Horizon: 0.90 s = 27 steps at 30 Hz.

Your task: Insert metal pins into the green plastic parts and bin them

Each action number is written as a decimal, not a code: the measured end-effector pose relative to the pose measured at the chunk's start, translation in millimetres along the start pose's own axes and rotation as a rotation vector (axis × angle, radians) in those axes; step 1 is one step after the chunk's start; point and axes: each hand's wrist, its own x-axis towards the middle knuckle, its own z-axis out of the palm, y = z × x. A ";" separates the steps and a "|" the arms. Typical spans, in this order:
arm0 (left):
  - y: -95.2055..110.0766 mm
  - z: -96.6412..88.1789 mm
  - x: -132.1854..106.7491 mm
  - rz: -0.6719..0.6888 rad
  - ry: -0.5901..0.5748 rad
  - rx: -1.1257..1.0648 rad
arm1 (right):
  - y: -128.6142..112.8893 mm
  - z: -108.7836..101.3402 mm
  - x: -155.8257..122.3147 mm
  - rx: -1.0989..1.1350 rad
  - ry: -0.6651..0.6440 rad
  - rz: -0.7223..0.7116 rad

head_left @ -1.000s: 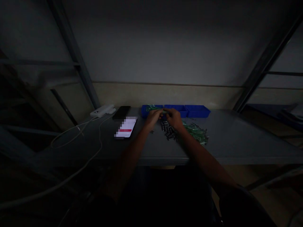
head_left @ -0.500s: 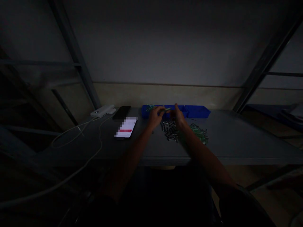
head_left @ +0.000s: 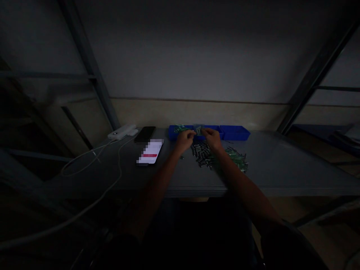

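Note:
My left hand (head_left: pixel 185 140) is closed, thumb and fingers pinched in front of the left blue bin; what lies in the pinch is too small to make out. Facing it, my right hand (head_left: pixel 213 138) is closed on the edge of a pale, see-through small bag (head_left: pixel 198 129), which seems to have light pieces in it. Below the hands, a heap of dark metal cylinders (head_left: pixel 203 154) lies on the table. Partly behind my right forearm is a pile of green, shiny pieces (head_left: pixel 237 159). More green pieces (head_left: pixel 179 128) fill the left blue bin (head_left: pixel 172 134).
Further right in the row stands another blue bin (head_left: pixel 235 133), with a middle one partly behind my hands. On the left of the grey table (head_left: pixel 174 180) lie a lit phone (head_left: pixel 152 150), a dark phone (head_left: pixel 145 134), a white power bank (head_left: pixel 120 132) and a looping white cable (head_left: pixel 105 193).
My right hand has turned inward, its fingers now pinching down. The pale item between my hands was thin and slanted; now it shows its broader face upright. My left hand has barely shifted.

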 end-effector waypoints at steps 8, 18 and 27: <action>1.6 -7.7 1.4 -0.562 0.022 -0.389 | 4.3 4.4 -5.5 -0.078 -0.137 -0.054; -3.4 -3.2 0.3 -0.332 0.014 -0.434 | -1.8 -2.1 -4.3 -0.168 -0.101 0.059; 5.9 -4.0 -0.1 -0.027 0.066 -0.297 | -0.7 -0.8 -2.3 0.030 -0.123 0.286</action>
